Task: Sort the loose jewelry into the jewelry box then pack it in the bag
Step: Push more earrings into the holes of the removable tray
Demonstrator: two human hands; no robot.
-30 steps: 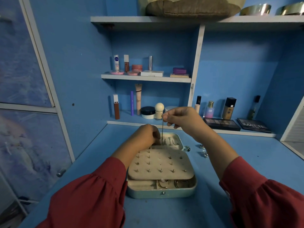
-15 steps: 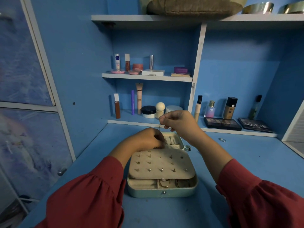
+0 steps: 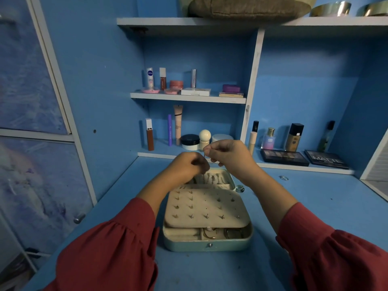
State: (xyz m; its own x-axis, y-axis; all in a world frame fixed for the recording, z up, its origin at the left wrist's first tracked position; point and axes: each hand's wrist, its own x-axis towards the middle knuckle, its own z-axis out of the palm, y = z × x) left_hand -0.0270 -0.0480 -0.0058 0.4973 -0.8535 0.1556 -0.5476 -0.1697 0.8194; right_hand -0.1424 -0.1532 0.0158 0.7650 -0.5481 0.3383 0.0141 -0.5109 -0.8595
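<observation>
While a second ago the right hand (image 3: pixel 227 153) held the thin chain (image 3: pixel 205 159) hanging long and straight above the jewelry box (image 3: pixel 207 244), it now pinches only a short length of it, and the left hand (image 3: pixel 189 165) has risen from the rear of the box to meet it — its fingers curled at the chain's lower end, though whether they grip the chain or only guide it is hard to tell. The visible run of chain between the two hands has shortened, so I judge it is being fed down into the rear compartment (image 3: pixel 212 178), where other small pieces already lie. The stud panel (image 3: pixel 206 208) lies flat over the middle of the box, and hoops show in the front tray (image 3: pixel 218 233). What remains looks considerable: a ring (image 3: pixel 240 189) lies on the blue desk (image 3: pixel 315 206) just beside the box's far right corner, and another small ring (image 3: pixel 283 177) sits well apart to the right — both still loose. No bag is in view, so packing has not begun.
</observation>
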